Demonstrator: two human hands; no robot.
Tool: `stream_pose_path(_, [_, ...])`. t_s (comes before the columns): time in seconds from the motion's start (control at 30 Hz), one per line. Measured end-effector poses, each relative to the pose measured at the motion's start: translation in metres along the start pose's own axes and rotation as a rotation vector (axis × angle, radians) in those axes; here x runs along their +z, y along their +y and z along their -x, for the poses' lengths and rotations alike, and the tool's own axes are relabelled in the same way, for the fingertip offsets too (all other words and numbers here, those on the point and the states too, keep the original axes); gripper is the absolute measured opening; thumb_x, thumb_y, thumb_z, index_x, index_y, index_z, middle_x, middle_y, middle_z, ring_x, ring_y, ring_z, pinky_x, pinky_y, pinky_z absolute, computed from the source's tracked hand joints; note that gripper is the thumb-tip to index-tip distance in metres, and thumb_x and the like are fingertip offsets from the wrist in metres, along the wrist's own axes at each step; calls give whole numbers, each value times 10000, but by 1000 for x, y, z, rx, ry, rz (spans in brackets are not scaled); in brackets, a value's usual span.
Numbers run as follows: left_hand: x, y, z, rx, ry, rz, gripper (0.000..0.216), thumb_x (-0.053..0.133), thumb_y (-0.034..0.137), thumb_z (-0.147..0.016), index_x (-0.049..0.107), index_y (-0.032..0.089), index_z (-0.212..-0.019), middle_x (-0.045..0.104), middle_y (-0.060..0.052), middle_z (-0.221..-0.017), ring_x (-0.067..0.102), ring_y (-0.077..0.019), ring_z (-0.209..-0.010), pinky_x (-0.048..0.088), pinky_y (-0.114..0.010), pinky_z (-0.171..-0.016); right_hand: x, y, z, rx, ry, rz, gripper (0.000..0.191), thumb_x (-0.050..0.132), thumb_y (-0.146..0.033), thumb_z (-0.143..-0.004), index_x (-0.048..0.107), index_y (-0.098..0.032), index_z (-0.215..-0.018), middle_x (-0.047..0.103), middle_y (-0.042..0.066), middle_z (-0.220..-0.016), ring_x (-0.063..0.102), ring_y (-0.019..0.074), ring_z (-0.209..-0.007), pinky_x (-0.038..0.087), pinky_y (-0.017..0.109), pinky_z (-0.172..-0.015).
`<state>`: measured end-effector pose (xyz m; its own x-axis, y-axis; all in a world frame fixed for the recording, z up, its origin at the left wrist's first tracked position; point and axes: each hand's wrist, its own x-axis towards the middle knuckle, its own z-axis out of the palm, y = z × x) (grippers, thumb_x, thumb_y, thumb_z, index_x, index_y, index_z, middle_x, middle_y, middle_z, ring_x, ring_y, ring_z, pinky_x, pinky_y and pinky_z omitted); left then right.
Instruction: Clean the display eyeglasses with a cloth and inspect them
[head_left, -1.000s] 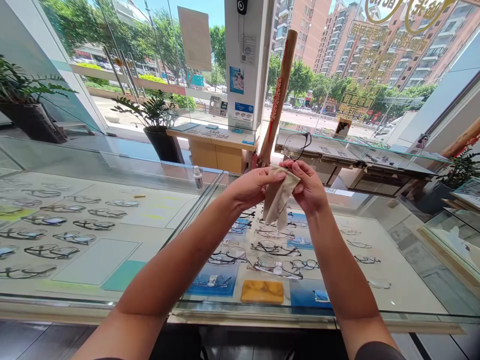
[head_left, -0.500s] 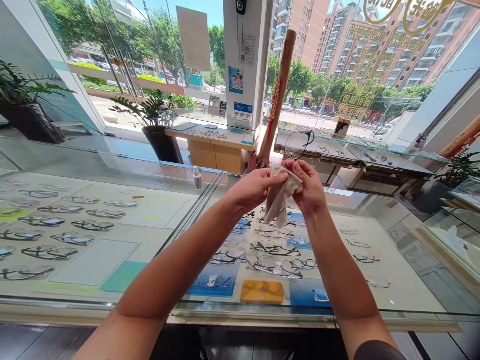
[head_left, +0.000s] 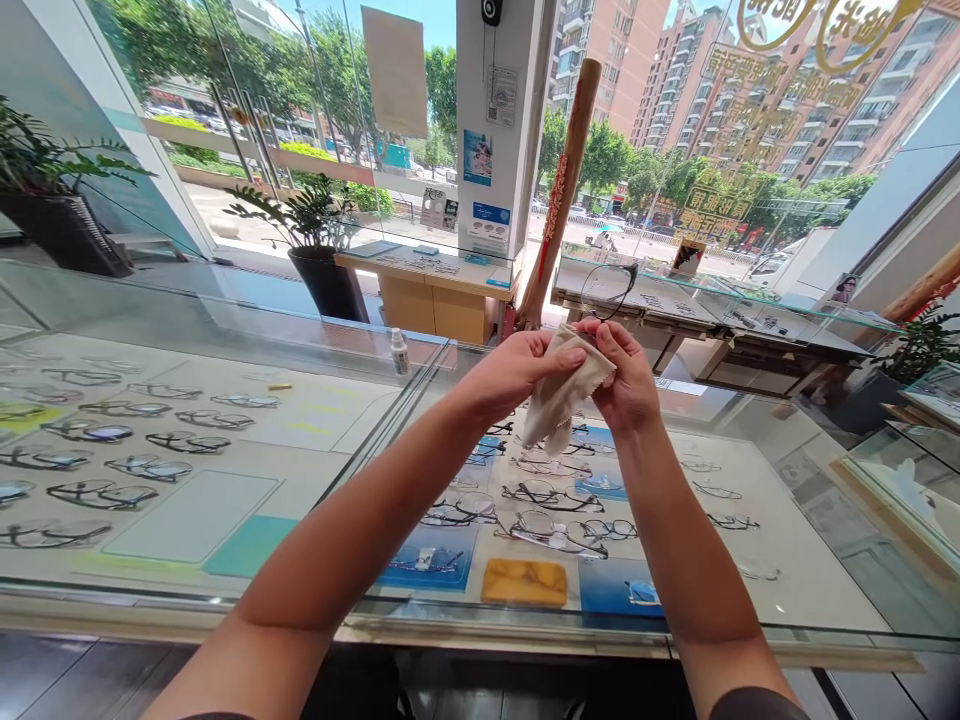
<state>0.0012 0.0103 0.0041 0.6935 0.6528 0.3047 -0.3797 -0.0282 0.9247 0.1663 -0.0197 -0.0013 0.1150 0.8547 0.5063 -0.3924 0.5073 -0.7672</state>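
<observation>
My left hand [head_left: 529, 372] is closed on a pale cleaning cloth [head_left: 559, 400], its thumb pressing the fabric from above. The cloth's zigzag edge hangs down between both hands. My right hand [head_left: 628, 378] pinches a pair of thin dark-rimmed eyeglasses [head_left: 609, 292] at the lower part. One round lens stands up above the fingers, while the other lens is hidden by the cloth and hands. Both hands are close together above the glass display counter.
Rows of eyeglass frames [head_left: 551, 495] lie under the glass counter [head_left: 795, 560]. A small spray bottle [head_left: 400, 352] stands on the glass at the left. An orange-yellow case [head_left: 523, 582] lies near the front. Behind are a wooden post [head_left: 559, 200] and a potted plant [head_left: 319, 260].
The cloth has shifted and bunched, with its hanging part swinging to the left. The hands and eyeglasses have moved slightly right in view, and the whole view has shifted a little.
</observation>
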Motion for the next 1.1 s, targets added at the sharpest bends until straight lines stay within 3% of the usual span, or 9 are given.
stream_pose_path(0.2, [11,-1,1,106,35,-24,449,968,496,-793,786,163,-1032,763,-54,-950,662,-131,-802,521,-253,-740,1,-2,0,-12,32,-9,271,975,-518,-747,861,-314,-883,818,-8,-1014,722,170,-926,623,321,-862])
stream_pose_path(0.67, [28,-14,-1,298,259,-132,515,891,570,-861,731,180,-1156,701,-4,-906,606,-121,-790,484,-240,-729,6,1,3,-1,9,3,235,945,-525,-784,861,-336,-896,814,-6,-1059,727,184,-1021,624,339,-956])
stream_pose_path(0.93, [29,-19,-3,411,411,-231,377,801,567,-951,782,203,-1045,695,-4,-851,575,-133,-757,470,-255,-704,13,4,7,40,10,-3,181,891,-481,-817,863,-337,-923,850,-10,-1093,762,183,-997,646,318,-875])
stream_pose_path(1.1, [26,-13,-3,433,396,-324,498,739,677,-959,727,189,-859,666,-15,-792,579,-156,-761,464,-270,-706,14,-2,7,19,24,-27,180,870,-446,-812,878,-294,-909,862,14,-1067,777,204,-1011,648,349,-947])
